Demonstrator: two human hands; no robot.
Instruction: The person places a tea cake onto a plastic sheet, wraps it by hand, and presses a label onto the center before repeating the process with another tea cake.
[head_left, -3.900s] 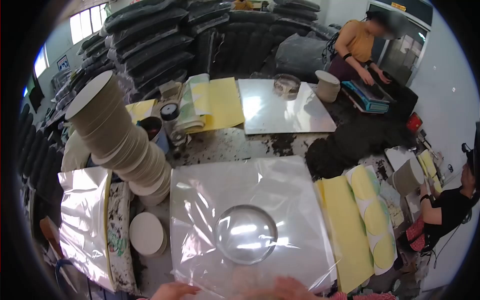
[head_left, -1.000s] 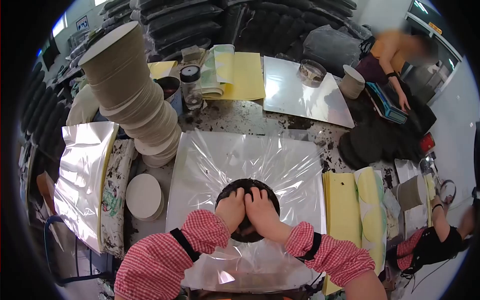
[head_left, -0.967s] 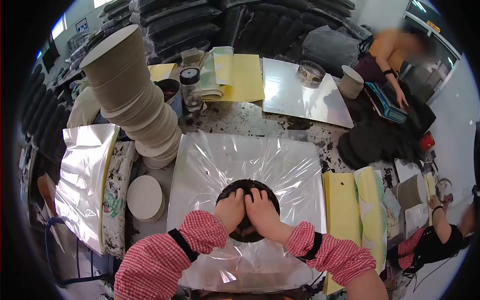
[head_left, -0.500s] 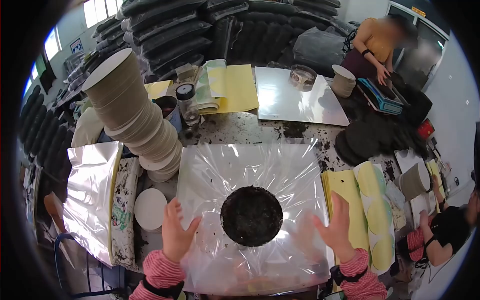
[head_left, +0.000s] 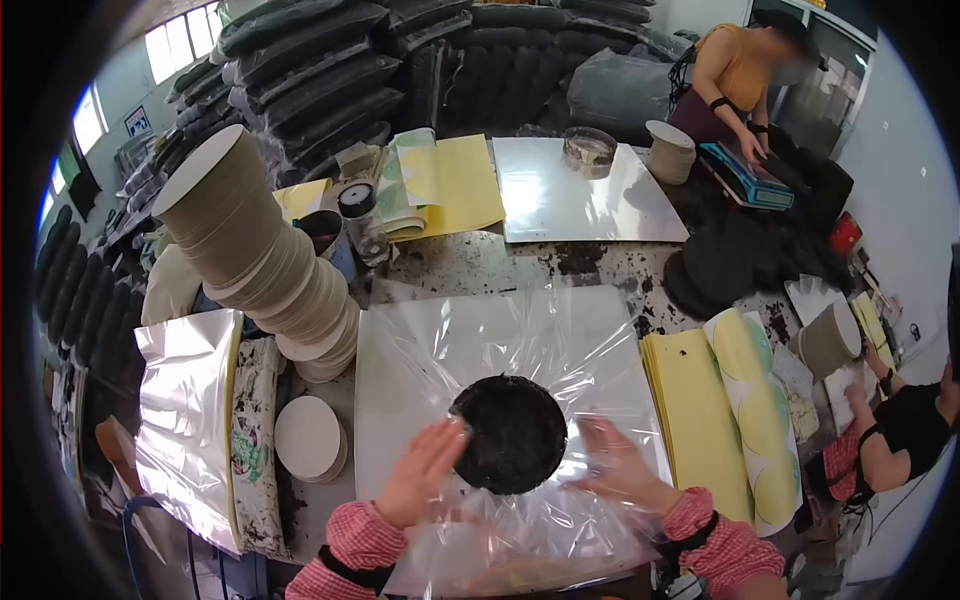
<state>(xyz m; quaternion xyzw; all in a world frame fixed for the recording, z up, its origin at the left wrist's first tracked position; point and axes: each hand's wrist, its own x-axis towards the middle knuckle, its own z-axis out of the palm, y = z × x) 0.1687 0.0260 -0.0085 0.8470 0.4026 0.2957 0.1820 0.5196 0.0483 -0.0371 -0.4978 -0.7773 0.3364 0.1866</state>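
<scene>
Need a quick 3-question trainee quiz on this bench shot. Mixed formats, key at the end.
1. True or false: the left hand and right hand are clenched into fists.
2. What lies between the hands on the clear plastic sheet? A) dark round disc B) red cup C) scissors
3. Fill in: the paper sheets to the right of the plastic are ___.
Key: 1 false, both are open; 2 A; 3 yellow.

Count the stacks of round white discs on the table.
4: tall leaning stack at left; low stack near the left hand; far stack by the yellow-shirted person; right stack beside the yellow sheets. Others may be hidden.
</scene>
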